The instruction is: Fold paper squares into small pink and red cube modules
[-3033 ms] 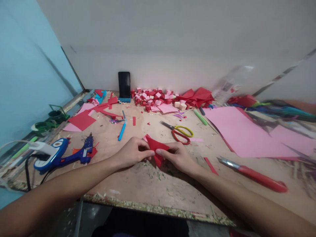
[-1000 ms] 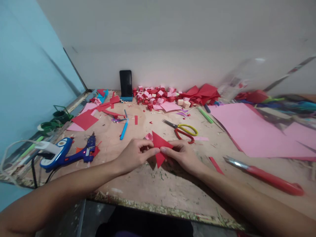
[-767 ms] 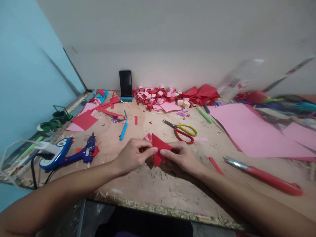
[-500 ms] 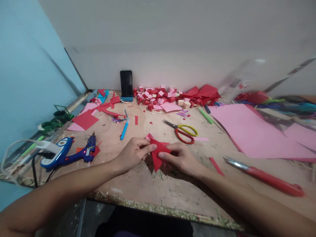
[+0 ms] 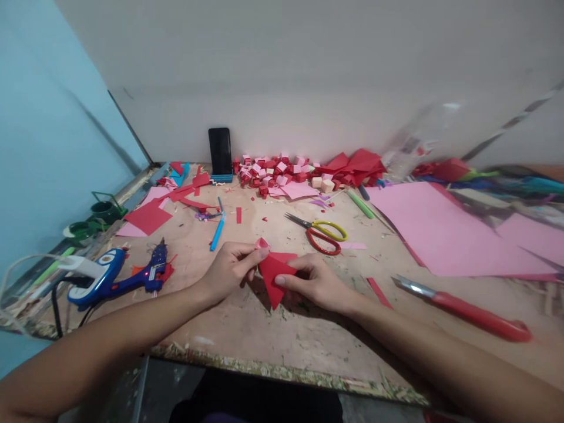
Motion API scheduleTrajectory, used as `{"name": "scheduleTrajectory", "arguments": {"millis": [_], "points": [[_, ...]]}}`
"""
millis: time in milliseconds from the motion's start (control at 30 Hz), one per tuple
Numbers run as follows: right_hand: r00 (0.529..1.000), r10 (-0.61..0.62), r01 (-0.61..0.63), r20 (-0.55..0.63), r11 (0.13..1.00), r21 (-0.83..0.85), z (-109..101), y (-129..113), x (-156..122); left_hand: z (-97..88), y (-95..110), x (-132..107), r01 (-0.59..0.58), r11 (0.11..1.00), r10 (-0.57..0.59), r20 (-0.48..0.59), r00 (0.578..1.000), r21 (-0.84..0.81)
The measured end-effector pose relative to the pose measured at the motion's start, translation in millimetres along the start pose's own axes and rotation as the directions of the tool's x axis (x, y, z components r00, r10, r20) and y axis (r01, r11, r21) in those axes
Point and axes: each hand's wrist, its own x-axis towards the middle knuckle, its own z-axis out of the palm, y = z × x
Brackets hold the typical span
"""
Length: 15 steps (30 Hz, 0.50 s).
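Between both hands is a folded piece of red paper, with one point hanging down toward the table. My left hand pinches its upper left corner between thumb and fingers. A small pink paper piece shows just above that thumb; whether it is joined to the red paper, I cannot tell. On the right side, my right hand grips the red paper, thumb on the near face and fingers behind. Scissors with yellow and red handles lie beyond my right hand. A blue pen-like tool rests beyond my left hand.
A blue glue gun with a lit red light is at left. A red-handled knife lies at right, near large pink sheets. Small folded paper cubes are heaped at the back beside an upright phone.
The red paper has turned slightly, and more of its upper edge shows between the hands. My left thumb has drawn back toward the corner. The whole view has shifted a little.
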Motion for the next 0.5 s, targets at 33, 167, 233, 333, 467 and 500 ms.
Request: {"name": "scheduleTrajectory", "arguments": {"millis": [33,167,233,333,467,500], "points": [[1.000,-0.004,0.004,-0.011,1.000,0.015,0,0,0,-0.1,0,0,0.001,1.000,-0.001,-0.012,1.000,0.000],[0.994,0.002,0.014,-0.113,0.990,0.137,0,-1,0,0.9,3,0,0.018,1.000,-0.018,-0.043,0.999,-0.010],[0.986,0.025,0.007,-0.166,0.981,0.192,2,0,2,1.8,5,0,0.009,0.998,-0.015,-0.091,0.996,-0.059],[0.960,0.060,0.010,-0.274,0.969,0.249,4,0,5,2.5,8,1,-0.063,0.985,0.033,-0.180,0.983,-0.162],[0.922,0.061,0.054,-0.382,0.957,0.284,4,2,8,3.8,11,0,-0.158,0.984,0.143,-0.175,0.974,-0.078],[0.918,0.054,0.062,-0.393,0.958,0.279,4,3,9,4.9,11,-1,-0.158,0.987,0.153,-0.152,0.976,-0.022]]}}
